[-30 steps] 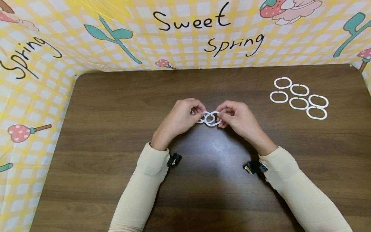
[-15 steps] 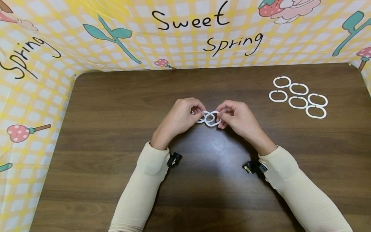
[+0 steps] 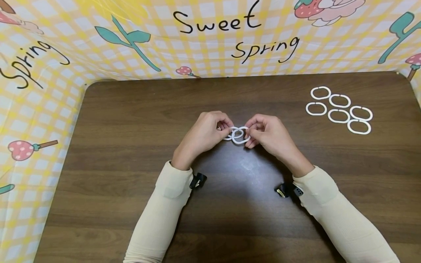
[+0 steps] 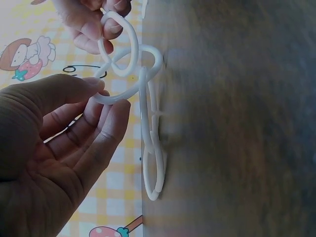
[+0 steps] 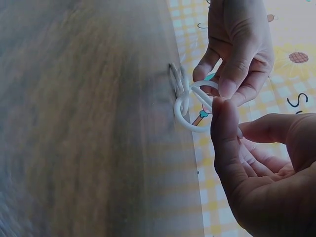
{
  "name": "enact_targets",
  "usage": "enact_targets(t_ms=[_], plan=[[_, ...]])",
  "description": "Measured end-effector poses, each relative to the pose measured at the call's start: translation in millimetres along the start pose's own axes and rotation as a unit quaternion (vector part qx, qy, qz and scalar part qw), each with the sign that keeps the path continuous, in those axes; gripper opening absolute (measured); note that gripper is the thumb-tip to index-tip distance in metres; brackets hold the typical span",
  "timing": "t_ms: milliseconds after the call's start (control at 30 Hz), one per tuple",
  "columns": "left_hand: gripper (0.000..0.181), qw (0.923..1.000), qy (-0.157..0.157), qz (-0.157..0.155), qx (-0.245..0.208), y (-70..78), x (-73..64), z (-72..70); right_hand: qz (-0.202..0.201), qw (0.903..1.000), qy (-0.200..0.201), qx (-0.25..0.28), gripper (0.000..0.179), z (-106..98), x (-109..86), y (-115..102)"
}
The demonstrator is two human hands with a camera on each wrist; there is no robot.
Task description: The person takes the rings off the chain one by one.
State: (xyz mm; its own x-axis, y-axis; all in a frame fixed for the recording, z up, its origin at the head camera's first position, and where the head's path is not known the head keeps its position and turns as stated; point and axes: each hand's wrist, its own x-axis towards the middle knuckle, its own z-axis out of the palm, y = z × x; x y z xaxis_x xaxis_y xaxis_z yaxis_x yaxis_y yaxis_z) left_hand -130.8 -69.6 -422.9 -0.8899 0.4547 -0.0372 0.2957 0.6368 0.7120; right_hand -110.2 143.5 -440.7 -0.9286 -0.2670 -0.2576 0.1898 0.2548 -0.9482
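Shifted slightly left since the earlier frame, the white ring (image 3: 240, 143) pinched in the right hand (image 3: 270, 134) crosses the linked ring (image 4: 112, 100) pinched in the left hand (image 3: 210, 132), mid-table, left of six loose rings (image 3: 339, 122).

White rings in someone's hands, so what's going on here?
A person is handling them with bare fingers. The left hand pinches one white ring, from which two linked rings hang as a short chain. The right hand has another ring in its grip, crossing the left hand's ring; I can't tell whether those two are fully hooked together. Six loose rings lie toward the far right of the table.
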Motion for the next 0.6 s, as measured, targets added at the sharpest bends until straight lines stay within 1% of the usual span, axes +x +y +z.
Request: enact_targets(t_ms=[267,600], plan=[[0.006,1.0,0.004,-0.002,0.002,0.0,0.2,0.2,0.012,0.9999,-0.003,0.009,0.017,1.0,-0.6,-1.2],[0.006,1.0,0.003,-0.003,0.0,0.0,0.5,0.6,0.015,0.9998,0.009,0.009,0.018,-0.1,-0.8,-0.4]])
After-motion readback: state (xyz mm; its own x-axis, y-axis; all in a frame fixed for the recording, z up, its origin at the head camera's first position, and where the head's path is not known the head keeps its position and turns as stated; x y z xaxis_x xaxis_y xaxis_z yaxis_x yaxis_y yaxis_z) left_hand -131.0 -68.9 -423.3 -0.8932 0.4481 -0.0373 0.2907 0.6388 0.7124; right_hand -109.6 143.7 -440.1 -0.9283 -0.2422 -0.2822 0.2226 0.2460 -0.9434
